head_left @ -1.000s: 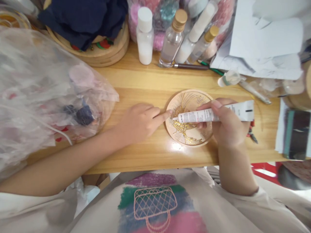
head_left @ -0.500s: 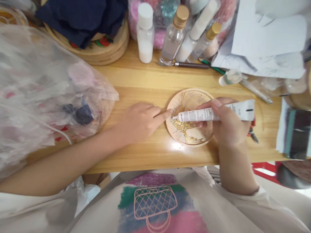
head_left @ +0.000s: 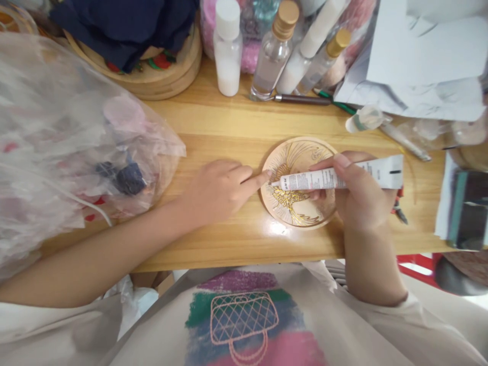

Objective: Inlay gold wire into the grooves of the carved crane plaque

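Right of centre, near the counter's front edge, the right hand's fingers are gripping a white tube above a patterned disc. The left hand is pointing onto its left side, other fingers' closure unclear. Bottles are bordering bare wood above; a plastic bag is crowding the left.
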{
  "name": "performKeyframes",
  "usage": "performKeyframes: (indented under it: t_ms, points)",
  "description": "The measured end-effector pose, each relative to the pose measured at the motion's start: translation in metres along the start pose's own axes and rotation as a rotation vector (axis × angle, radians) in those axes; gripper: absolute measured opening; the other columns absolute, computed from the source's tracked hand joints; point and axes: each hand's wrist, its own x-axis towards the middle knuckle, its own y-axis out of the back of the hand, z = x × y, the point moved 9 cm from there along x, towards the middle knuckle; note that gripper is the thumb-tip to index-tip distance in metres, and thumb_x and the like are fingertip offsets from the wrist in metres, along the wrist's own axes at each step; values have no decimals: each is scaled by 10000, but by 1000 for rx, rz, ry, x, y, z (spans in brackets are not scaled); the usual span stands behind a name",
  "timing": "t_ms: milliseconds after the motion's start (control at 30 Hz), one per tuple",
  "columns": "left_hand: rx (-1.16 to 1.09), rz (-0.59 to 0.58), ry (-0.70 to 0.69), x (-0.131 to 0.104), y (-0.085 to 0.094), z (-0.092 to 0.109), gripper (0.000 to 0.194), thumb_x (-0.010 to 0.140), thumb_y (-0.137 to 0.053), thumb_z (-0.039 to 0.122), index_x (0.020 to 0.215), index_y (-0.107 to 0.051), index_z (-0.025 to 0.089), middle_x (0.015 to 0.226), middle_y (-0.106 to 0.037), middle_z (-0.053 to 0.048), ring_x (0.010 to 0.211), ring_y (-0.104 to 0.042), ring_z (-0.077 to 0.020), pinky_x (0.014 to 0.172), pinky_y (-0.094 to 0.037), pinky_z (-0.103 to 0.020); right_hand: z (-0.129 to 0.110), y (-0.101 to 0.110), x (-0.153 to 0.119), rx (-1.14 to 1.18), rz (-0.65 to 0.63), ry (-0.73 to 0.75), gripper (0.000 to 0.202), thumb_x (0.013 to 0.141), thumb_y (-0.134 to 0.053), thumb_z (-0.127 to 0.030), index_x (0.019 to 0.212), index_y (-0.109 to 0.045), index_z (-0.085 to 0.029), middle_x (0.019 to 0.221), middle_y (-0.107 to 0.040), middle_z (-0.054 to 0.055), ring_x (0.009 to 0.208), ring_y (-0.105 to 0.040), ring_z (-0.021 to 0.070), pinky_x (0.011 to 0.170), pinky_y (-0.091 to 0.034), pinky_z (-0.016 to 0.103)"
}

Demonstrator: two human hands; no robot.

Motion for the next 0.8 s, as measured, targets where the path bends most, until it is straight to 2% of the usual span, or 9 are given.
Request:
performKeyframes:
  t_ms: [200, 367, 500, 800]
  points:
    - [9, 76, -17, -1, 5, 1, 327, 1009, -416, 177, 1250, -638, 170, 691, -603, -3, 662, -571, -166, 610, -418, -299, 0, -1, 1, 40, -18, 11, 199, 818, -702, -388, 667, -752, -270, 515, -645, 14, 442, -595, 183, 344, -351, 294]
    - [6, 9, -5, -1, 0, 0, 347, 1001, -417, 156, 1276, -627, 172, 694, -606, -13, 684, -584, -170, 626, -422, -303, 0, 0, 2, 6, -3, 19, 246, 812, -714, -448, 649, -735, -265, 485, -614, 4, 419, -573, 171, 344, -353, 290]
    - [-11, 30, -13, -1, 2, 0, 342, 1001, -418, 160, 1264, -636, 159, 689, -600, -20, 681, -580, -176, 619, -414, -311, -1, 0, 2, 13, 5, 37, 257, 809, -717, -444, 627, -725, -263, 482, -615, 5, 390, -548, 161, 338, -340, 291]
    - [-32, -11, 6, -1, -2, -1, 351, 1008, -403, 171, 1284, -620, 173, 713, -617, -27, 703, -592, -181, 618, -417, -316, -1, -1, 3, 8, 12, 12, 295, 785, -732, -493, 597, -702, -268, 472, -607, 1, 383, -534, 159, 326, -353, 287]
